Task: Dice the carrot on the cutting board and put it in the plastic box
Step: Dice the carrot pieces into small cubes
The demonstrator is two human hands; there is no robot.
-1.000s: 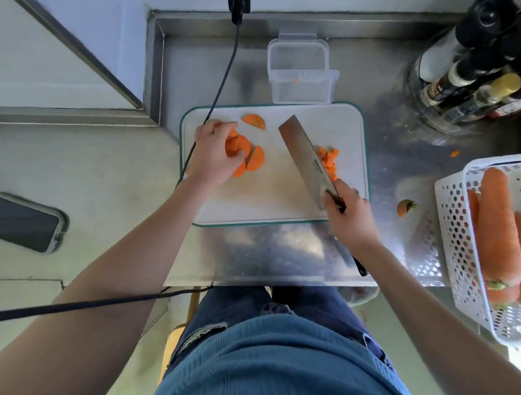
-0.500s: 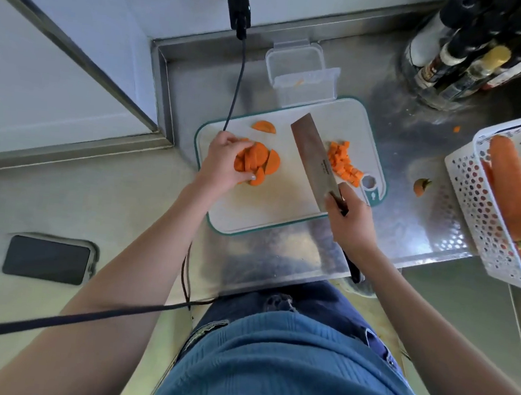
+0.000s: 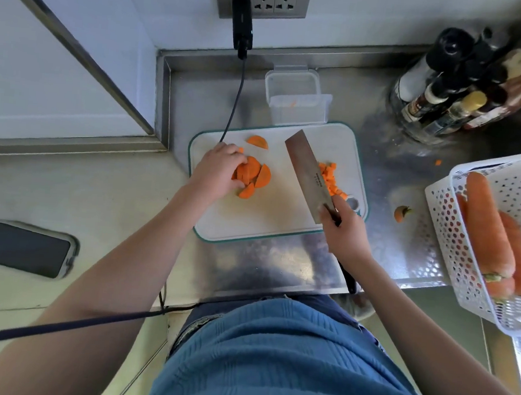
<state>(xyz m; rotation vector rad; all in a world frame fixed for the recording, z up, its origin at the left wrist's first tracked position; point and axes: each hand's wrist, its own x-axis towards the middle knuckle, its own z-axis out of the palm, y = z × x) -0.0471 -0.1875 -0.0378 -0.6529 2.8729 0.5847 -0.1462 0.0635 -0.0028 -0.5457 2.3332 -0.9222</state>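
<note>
Left hand (image 3: 220, 171): I am seeing it curling over five slices (image 3: 252, 175).
Right hand (image 3: 345, 232): it is gripping one knife (image 3: 309, 173).
Behind: one box (image 3: 294, 102).
Right: one basket (image 3: 496, 234), three carrots (image 3: 486, 227).

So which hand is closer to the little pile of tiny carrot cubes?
The right hand. It grips the cleaver just below the diced carrot. The left hand is across the cutting board, holding the carrot slices.
</note>
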